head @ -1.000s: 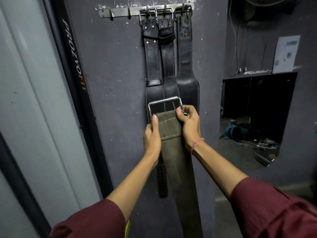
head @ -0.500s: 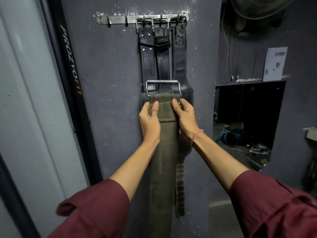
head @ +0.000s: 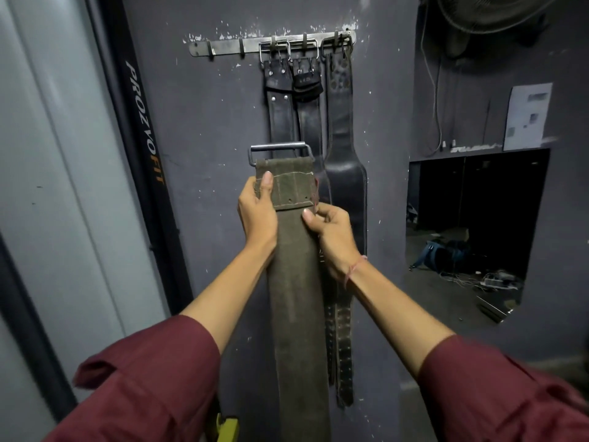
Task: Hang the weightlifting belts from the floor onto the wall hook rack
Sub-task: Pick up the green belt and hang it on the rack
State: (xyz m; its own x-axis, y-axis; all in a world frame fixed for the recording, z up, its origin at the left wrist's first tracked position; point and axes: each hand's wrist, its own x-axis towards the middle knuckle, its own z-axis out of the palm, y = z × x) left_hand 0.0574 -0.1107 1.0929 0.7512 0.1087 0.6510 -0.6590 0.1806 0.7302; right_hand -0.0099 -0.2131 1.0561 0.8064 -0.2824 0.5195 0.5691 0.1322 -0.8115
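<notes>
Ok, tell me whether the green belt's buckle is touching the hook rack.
Apart. The head view shows the green belt's buckle well below the hook rack, with the hanging black belts visible between them.

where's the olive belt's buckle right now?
Head view, centre: the buckle tops the olive belt gripped by the left hand and right hand, in front of the hanging black belts and well below the hook rack.
</notes>
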